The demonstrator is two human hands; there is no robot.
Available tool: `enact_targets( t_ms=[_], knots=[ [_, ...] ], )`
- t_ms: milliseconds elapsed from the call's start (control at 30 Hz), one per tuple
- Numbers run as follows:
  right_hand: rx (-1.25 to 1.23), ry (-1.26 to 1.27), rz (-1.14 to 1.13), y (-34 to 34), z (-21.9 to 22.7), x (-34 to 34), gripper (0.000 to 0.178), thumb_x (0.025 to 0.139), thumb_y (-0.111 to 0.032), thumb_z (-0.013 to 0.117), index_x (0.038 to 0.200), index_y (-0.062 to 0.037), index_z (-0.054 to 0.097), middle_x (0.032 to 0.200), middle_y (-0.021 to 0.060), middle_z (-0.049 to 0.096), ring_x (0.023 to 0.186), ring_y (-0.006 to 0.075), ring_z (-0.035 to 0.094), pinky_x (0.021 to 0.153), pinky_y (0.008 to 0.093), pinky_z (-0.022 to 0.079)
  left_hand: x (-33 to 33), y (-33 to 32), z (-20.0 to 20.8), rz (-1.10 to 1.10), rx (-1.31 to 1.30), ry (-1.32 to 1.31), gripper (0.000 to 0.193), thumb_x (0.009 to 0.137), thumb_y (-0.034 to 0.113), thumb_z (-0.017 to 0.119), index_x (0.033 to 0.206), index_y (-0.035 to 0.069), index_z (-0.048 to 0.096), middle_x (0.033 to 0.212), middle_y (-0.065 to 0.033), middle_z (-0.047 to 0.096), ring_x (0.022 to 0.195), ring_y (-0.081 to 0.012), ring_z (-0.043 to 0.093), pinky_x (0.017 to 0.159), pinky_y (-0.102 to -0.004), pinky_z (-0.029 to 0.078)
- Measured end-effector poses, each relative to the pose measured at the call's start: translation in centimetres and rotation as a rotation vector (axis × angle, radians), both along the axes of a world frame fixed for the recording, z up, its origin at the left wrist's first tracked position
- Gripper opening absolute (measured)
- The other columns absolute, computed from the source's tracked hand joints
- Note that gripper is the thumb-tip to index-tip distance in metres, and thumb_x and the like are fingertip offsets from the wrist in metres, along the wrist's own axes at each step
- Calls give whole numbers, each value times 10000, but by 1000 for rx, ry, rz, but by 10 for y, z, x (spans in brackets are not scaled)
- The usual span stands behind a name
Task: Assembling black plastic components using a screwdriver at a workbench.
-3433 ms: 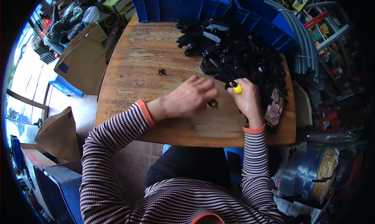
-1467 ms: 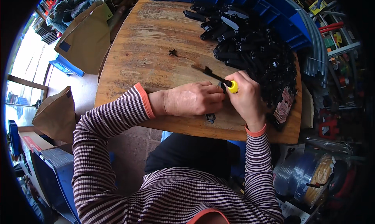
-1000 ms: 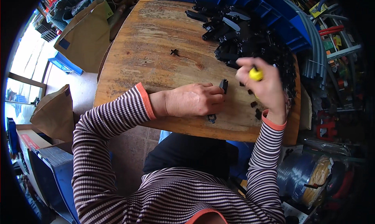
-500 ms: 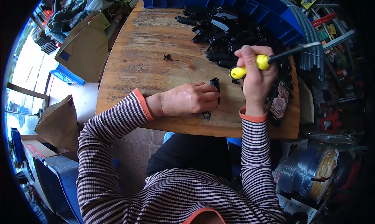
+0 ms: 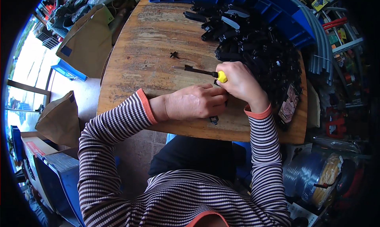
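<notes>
My right hand (image 5: 242, 81) is closed around the yellow handle of a screwdriver (image 5: 222, 77). Its dark shaft points left, over the tabletop. Close beside it, my left hand (image 5: 193, 102) rests on the wooden table (image 5: 146, 68) with its fingers curled over a black plastic part (image 5: 213, 120). Most of that part is hidden under the fingers; one end sticks out near the table's front edge. A small black star-shaped piece (image 5: 174, 54) lies by itself beyond the screwdriver shaft.
A heap of black plastic parts (image 5: 233, 48) covers the table's far right. Blue bins (image 5: 287, 19) stand behind it. A pinkish printed packet (image 5: 289, 102) lies at the right edge. Grey tubing (image 5: 321, 56) hangs right; paper sacks (image 5: 87, 44) stand left.
My right hand has come down and left, close to my left hand. The screwdriver has swung round from pointing right to pointing left. My left hand stays on the black part.
</notes>
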State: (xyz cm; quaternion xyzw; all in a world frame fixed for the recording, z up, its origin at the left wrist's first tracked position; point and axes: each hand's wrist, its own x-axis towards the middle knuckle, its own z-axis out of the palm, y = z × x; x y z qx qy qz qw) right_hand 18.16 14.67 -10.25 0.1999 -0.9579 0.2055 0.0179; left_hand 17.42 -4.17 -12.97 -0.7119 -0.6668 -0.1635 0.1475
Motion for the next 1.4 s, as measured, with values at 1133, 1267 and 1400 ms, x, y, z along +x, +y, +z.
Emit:
enact_targets(
  t_ms=[1133,1267,1400],
  knots=[
    [-366,95,-266,19,7,30,153,759,-35,735,869,8,637,751,102,637,672,216,621,621,286,482,1,-2,-2,-2,-15,-16,249,791,120,589,1022,26,598,1131,-106,590,1123,-234,574,845,-321,512],
    [-373,200,-305,15,-8,48,184,720,36,716,874,-7,627,798,107,649,730,262,661,619,311,508,2,-2,-3,-3,-3,-10,246,797,122,593,1024,26,599,1160,-113,591,1147,-233,569,848,-324,514],
    [-308,307,-240,14,-10,53,210,707,49,719,876,-25,617,813,96,645,733,268,654,621,316,511,1,-2,-2,16,12,11,254,796,123,599,1031,28,603,1155,-114,597,1145,-231,569,854,-323,514]
  ],
)
